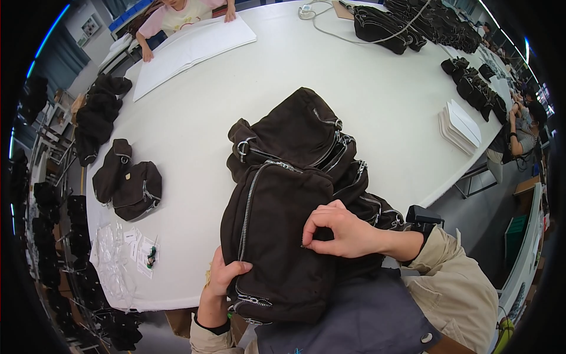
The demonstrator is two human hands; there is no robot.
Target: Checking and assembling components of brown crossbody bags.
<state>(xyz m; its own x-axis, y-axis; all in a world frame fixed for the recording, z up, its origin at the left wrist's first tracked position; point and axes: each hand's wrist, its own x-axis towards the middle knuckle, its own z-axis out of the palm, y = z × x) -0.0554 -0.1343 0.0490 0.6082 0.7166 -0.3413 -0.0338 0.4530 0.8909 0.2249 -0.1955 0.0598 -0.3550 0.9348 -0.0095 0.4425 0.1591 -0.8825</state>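
A dark fabric zip bag (pixel 283 224) lies at the table's near edge, its silver zipper running along the left side and lower end. My left hand (pixel 225 272) grips the bag's left side, thumb on top beside the zipper and the other fingers hidden beneath. Over the bag's right half, my right hand (pixel 339 230) is closed in a pinch, thumb and forefinger together close to the cloth. A tiny dark bit shows at those fingertips, too small to name. Directly beyond lies another dark bag (pixel 289 130) with metal rings, and more zippered bags (pixel 368 194) are piled at the right.
Two small dark bags (pixel 138 189) sit left on the white table (pixel 194 124). Clear plastic (pixel 115 265) and a small green-handled tool (pixel 151 256) lie near the left edge. Across the table, a person handles white sheets (pixel 200 50). Paper stacks (pixel 460 127) and bag piles stand right.
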